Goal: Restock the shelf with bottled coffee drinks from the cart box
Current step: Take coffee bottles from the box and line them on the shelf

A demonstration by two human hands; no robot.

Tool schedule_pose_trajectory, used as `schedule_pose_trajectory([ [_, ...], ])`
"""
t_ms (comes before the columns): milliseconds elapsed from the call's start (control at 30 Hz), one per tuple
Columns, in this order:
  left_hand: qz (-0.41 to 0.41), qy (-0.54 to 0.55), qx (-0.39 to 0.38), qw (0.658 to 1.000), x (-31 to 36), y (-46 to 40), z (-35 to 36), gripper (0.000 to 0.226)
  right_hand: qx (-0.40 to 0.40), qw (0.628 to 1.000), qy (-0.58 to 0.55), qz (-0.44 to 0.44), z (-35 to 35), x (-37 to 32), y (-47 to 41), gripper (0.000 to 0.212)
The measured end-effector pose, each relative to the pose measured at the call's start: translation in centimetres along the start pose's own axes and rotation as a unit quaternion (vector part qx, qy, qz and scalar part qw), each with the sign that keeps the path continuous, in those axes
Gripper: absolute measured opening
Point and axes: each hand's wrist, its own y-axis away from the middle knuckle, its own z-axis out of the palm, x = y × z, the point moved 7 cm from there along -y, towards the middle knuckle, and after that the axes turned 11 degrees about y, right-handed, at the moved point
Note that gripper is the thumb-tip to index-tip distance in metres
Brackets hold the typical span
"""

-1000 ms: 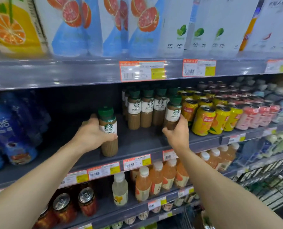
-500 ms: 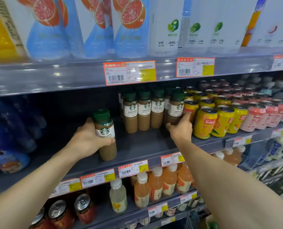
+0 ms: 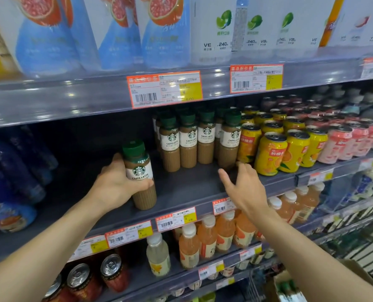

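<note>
Withdrawn from the shelved green-capped latte bottles (image 3: 205, 138), right hand (image 3: 245, 190) hovers, fingers apart. Left hand (image 3: 115, 184) clamps a green-capped brown coffee bottle (image 3: 140, 175) on the dark shelf (image 3: 185, 190); cart box (image 3: 290, 288) cut off.

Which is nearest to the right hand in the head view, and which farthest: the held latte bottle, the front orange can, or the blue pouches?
1. Front orange can, just right of the right hand.
2. Held latte bottle, left, in the left hand.
3. Blue pouches, far left.

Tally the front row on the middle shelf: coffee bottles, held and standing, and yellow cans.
Held coffee bottle, in the left hand: 1
Standing coffee bottles, front row: 4
Yellow cans, front row: 3
Total: 8
</note>
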Motion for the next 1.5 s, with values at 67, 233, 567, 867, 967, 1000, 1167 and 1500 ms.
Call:
schedule_pose_trajectory([
  [67, 0.007, 0.004, -0.001, 1.0, 0.7, -0.1, 0.9, 0.065, 0.002, 0.992, 0.098, -0.076, 0.8, 0.1, 1.1, 0.082],
  [233, 0.024, -0.001, -0.021, 0.999, 3.5, -1.1, 5.1, 0.07, -0.049, 0.979, 0.16, -0.117, 1.7, 0.1, 1.2, 0.1],
  [567, 0.055, 0.068, 0.046, 0.995, 6.7, -3.2, 13.3, 0.066, -0.079, 0.974, 0.168, -0.131, 2.2, 0.3, 0.9, 0.1],
  [867, 0.081, 0.032, 0.097, 0.991, 8.7, -5.9, 16.5, 0.06, -0.101, 0.974, 0.16, -0.127, 2.9, 0.6, 0.6, 0.1],
  [967, 0.071, 0.005, 0.095, 0.993, 8.9, -6.6, 17.0, 0.059, -0.102, 0.975, 0.154, -0.125, 2.9, 0.6, 0.6, 0.1],
  [1000, 0.071, -0.004, 0.094, 0.993, 9.0, -6.8, 17.1, 0.058, -0.104, 0.975, 0.152, -0.124, 2.8, 0.5, 0.6, 0.1],
  [1167, 0.072, -0.015, 0.095, 0.993, 9.5, -6.8, 17.3, 0.054, -0.111, 0.977, 0.141, -0.119, 2.6, 0.5, 0.8, 0.101],
  [1500, 0.043, -0.016, 0.104, 0.993, 9.5, -6.7, 17.8, 0.051, -0.115, 0.978, 0.123, -0.125, 2.6, 0.5, 0.8, 0.104],
])
